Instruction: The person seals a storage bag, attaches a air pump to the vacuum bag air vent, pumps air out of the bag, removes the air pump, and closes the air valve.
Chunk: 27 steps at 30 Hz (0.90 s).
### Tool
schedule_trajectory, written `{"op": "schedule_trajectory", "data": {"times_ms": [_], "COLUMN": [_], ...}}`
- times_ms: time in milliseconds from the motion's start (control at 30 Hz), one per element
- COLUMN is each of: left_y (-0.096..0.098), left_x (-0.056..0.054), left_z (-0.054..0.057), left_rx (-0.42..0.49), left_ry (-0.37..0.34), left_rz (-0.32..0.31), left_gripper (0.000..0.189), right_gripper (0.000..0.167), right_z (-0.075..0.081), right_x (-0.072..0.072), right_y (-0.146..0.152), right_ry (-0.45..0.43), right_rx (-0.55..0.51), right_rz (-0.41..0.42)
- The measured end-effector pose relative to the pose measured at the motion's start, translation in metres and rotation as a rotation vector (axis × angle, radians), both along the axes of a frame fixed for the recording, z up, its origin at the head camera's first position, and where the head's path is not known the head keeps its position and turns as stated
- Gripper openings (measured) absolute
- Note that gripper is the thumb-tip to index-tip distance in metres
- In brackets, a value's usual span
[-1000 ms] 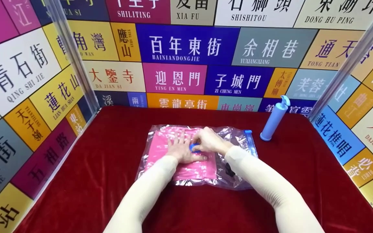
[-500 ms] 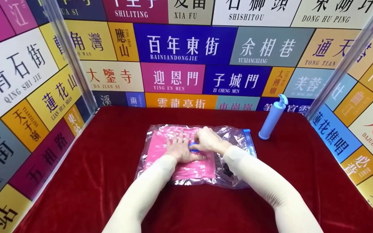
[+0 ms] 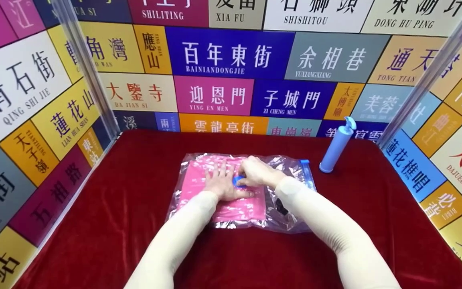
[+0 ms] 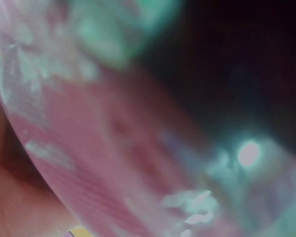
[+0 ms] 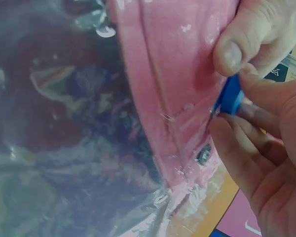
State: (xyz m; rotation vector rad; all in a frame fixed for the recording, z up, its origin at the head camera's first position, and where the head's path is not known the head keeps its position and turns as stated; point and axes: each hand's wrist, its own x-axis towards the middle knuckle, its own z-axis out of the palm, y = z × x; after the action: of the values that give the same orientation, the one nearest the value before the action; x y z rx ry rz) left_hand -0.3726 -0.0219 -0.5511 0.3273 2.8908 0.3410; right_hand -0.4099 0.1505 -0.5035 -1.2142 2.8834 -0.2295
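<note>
A clear plastic vacuum storage bag (image 3: 273,224) lies flat, with a folded pink cloth (image 3: 199,172) inside. My left hand (image 3: 222,185) rests on the bag over the cloth, fingers spread. Just right of it, my right hand (image 3: 257,171) pinches a round blue valve cap (image 3: 239,181) on the bag's upper face. The right wrist view shows thumb and fingers of the right hand (image 5: 274,133) at the blue cap (image 5: 230,94), with the left thumb (image 5: 232,54) close beside it. The left wrist view is blurred; pink cloth (image 4: 84,133) shows through shiny plastic.
A light blue hand pump (image 3: 336,146) stands upright at the back right of the red cloth-covered table (image 3: 134,180). A blue zip slider (image 3: 304,162) sits at the bag's right edge. A dark patch (image 3: 281,206) shows by the right sleeve. Sign-printed walls (image 3: 227,54) enclose the table.
Both hands stay nearly in place on the bag. The right hand shifts very slightly at the blue cap. The view itself drifts a little.
</note>
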Motion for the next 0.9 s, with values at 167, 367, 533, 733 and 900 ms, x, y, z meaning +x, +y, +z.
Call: {"op": "schedule_trajectory", "data": {"times_ms": [167,367,533,733,900], "left_y": [0.0,0.0,-0.001,-0.001,0.0], "left_x": [0.0,-0.003,-0.003,-0.003,-0.003], "left_z": [-0.001,-0.003,-0.006,-0.005,-0.001], "left_rx": [-0.013,-0.013,-0.018,-0.005,-0.002], "left_ry": [0.007,0.005,-0.024,-0.009,0.003], "left_rz": [-0.007,-0.007,-0.007,-0.007,-0.002], "left_gripper": [0.135,0.135,0.137,0.138,0.137], "right_gripper": [0.032,0.046,0.043,0.021,0.018], "right_z": [-0.007,-0.011,-0.015,-0.014,-0.011], "right_x": [0.001,0.004,0.005,0.005,0.005], "right_y": [0.0,-0.003,0.002,0.009,0.009], "right_ry": [-0.005,0.02,-0.003,-0.061,-0.053], "right_rx": [-0.052,-0.048,-0.081,-0.095,-0.082], "right_rz": [-0.119,-0.198,-0.182,-0.051,-0.021]}}
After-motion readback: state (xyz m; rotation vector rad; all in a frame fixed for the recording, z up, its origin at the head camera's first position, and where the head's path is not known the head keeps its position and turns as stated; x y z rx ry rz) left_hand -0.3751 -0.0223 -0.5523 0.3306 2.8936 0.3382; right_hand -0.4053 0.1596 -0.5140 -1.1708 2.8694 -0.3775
